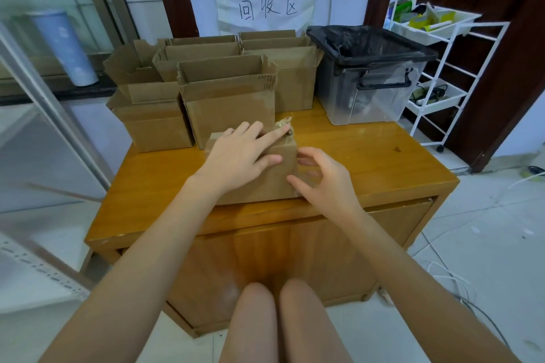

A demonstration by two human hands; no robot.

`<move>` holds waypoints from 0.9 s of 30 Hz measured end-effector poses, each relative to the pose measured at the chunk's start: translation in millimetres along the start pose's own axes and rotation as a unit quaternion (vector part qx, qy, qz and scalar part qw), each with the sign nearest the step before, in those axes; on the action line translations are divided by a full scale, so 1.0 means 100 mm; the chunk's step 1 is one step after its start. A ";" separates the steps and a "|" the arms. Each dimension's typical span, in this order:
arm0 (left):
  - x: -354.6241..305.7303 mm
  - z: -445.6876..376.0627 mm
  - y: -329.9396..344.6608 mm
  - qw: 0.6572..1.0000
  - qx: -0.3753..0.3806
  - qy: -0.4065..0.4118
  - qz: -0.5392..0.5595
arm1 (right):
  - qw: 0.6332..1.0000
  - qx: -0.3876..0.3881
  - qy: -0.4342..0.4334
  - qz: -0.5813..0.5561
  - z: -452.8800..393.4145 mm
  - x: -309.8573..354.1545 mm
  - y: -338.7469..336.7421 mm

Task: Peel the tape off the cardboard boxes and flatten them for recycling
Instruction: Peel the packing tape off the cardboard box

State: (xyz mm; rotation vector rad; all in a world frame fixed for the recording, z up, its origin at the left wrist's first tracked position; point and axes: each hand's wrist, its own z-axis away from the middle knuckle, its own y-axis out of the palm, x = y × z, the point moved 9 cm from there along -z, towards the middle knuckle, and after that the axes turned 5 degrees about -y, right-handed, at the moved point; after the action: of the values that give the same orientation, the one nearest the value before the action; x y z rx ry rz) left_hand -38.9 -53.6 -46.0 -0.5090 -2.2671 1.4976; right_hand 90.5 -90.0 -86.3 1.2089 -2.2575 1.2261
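Note:
A small closed cardboard box sits near the front of the wooden table. My left hand lies flat on its top with the fingers straight. A crumpled wad of peeled tape sticks up at the box's far right corner, by my left fingertips. My right hand hovers at the box's right end, fingers curled and spread, close to clear tape on that side; I cannot tell whether it touches.
Several open cardboard boxes stand in rows at the back of the table. A clear plastic bin lined with a black bag sits at the back right. A white wire rack stands to the right of the table.

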 end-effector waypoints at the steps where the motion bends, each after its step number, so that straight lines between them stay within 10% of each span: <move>1: 0.07 -0.01 -0.03 1.000 0.004 -0.004 0.017 | 0.999 0.019 -0.019 -0.018 -0.01 0.04 -0.01; 8: 0.17 0.16 -0.16 0.996 -0.065 0.060 0.029 | 0.975 0.124 0.054 -0.176 -0.05 -0.19 0.15; 18: 0.15 0.48 -0.16 0.980 -0.108 0.169 0.011 | 0.959 0.270 -0.075 -0.032 -0.34 0.17 0.34; 27: 0.54 0.69 0.06 0.990 -0.095 0.048 0.097 | 0.964 0.083 -0.206 0.149 -0.34 0.42 0.33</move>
State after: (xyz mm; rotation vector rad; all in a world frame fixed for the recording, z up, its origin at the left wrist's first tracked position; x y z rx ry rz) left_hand -119.0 -79.1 -70.4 -0.8603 -2.3524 1.3147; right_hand 34.6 -76.4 -59.5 1.3203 -2.7690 1.3987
